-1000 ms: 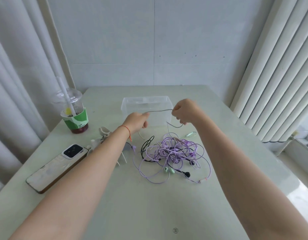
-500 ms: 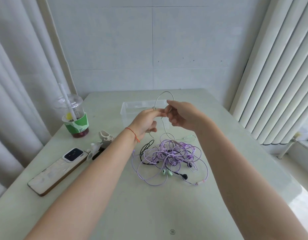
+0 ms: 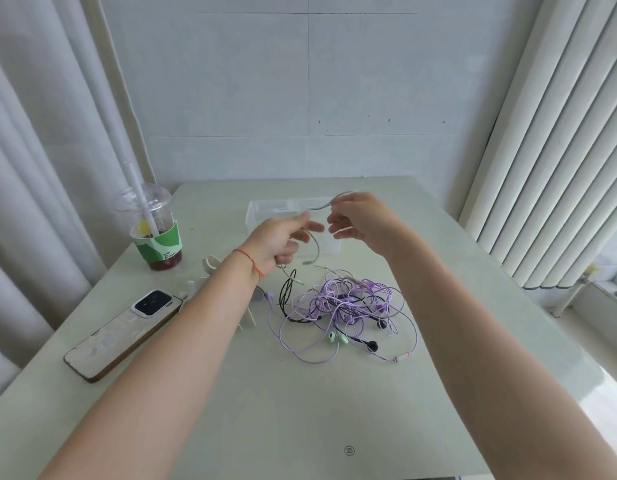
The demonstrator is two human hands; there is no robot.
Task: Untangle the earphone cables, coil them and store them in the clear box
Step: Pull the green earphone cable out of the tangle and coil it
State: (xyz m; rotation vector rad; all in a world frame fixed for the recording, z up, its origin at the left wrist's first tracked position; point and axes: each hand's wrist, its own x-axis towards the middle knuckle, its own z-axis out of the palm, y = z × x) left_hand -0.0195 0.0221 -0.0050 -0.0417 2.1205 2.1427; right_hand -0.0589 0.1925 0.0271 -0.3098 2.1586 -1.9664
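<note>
Two bare hands hover close together above the table, sharing one thin pale-green earphone cable (image 3: pixel 315 242). Right hand (image 3: pixel 360 221) pinches the cable's raised end at its fingertips; left hand (image 3: pixel 277 239), a red thread at its wrist, has curled fingers round a lower loop. Just behind the grip sits the clear plastic box (image 3: pixel 265 211). Below and nearer lies the tangled pile of purple, black and green earphone cables (image 3: pixel 345 306) on the pale tabletop (image 3: pixel 300 410), the held cable trailing towards it.
</note>
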